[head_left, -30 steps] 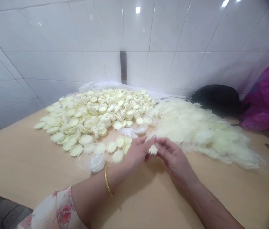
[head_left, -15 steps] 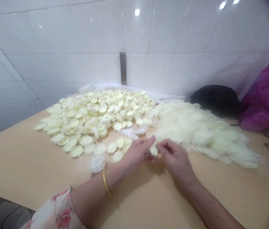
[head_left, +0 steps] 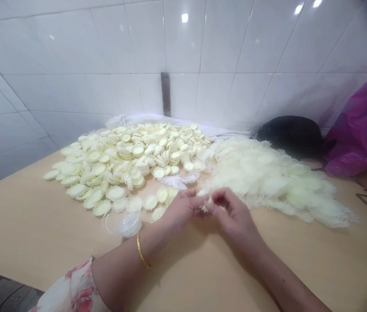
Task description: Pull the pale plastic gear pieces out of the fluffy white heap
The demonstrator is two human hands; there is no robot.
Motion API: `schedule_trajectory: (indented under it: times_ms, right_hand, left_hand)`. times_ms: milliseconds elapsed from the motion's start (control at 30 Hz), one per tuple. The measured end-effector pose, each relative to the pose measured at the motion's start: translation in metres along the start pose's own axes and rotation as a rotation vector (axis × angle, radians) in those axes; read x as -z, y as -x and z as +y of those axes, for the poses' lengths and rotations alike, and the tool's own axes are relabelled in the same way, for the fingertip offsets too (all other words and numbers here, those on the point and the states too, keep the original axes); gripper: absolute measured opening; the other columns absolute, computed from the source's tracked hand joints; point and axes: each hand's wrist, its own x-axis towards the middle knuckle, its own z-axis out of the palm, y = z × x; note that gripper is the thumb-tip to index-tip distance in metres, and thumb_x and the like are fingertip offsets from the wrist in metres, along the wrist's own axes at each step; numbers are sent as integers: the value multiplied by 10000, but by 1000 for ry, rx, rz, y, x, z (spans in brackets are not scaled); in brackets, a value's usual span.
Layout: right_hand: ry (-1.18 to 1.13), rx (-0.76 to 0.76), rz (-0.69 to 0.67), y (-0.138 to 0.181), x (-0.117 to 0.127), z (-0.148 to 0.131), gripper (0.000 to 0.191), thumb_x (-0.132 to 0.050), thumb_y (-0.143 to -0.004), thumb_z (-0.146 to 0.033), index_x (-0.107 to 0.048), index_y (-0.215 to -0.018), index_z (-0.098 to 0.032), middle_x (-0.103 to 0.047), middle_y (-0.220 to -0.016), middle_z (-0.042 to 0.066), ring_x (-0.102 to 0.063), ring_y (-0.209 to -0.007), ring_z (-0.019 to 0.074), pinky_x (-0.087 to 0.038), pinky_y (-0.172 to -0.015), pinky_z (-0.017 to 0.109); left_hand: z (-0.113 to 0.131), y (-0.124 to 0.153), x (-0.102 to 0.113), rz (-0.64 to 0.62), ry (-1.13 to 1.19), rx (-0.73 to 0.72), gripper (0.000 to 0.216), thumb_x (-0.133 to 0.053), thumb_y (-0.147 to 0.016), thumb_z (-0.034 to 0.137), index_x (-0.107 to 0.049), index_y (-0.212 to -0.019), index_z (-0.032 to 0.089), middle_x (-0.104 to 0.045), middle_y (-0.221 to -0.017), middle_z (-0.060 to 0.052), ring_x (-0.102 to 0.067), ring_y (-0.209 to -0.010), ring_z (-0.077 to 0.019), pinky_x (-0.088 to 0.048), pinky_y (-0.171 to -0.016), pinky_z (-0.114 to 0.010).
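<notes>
Between my two hands is a small pale-yellow piece with a scalloped edge [head_left: 204, 207], mostly covered by fingers. My left hand [head_left: 183, 208] is closed, pinching it between thumb and fingers. From the other side, my right hand [head_left: 232, 212] has its thumb and fingertips pressed against the same piece. Beyond my left hand spreads a heap of pale-yellow scalloped discs [head_left: 131, 151] with toothed rims. Past my right hand lies a mound of thin, sheer, pale-yellow scalloped pieces [head_left: 267, 182]. A clear plastic tub [head_left: 123, 221] stands beside my left wrist.
All this rests on a light wooden table [head_left: 34, 221]. White cloth [head_left: 177, 180] lies among the discs, and more runs along the tiled wall [head_left: 112, 43]. A black bag [head_left: 292, 136] and a magenta plastic bag [head_left: 362, 130] are at the back right.
My right hand has come closer to my left, and its fingers now cover more of the scalloped piece. The whole view has shifted slightly.
</notes>
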Motion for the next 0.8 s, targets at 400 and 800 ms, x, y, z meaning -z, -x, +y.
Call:
schedule_trajectory:
  times_ms: [400,800]
  right_hand:
    - [527,181,137,2,0,2,153,-435,-815,-187,-515,-685,-183,-545,-655,17,-524,-609,152,-401,-561,256]
    - [282,0,196,-3,9,-6,132,-521,-748,-239,-547,-641,-167,-583,-610,14,-535,-581,142,-421,-559,242]
  left_hand:
    - [-6,2,-4,3,115,70,209,-699,-648,240,-521,-669,134,-554,-618,-13,-545,-562,-116,-448,-599,-277]
    - [-6,0,-8,64,168,89,107,-633,-669,134,-527,-666,127,-574,-628,-25,-580,-557,-131,-475,-610,-289]
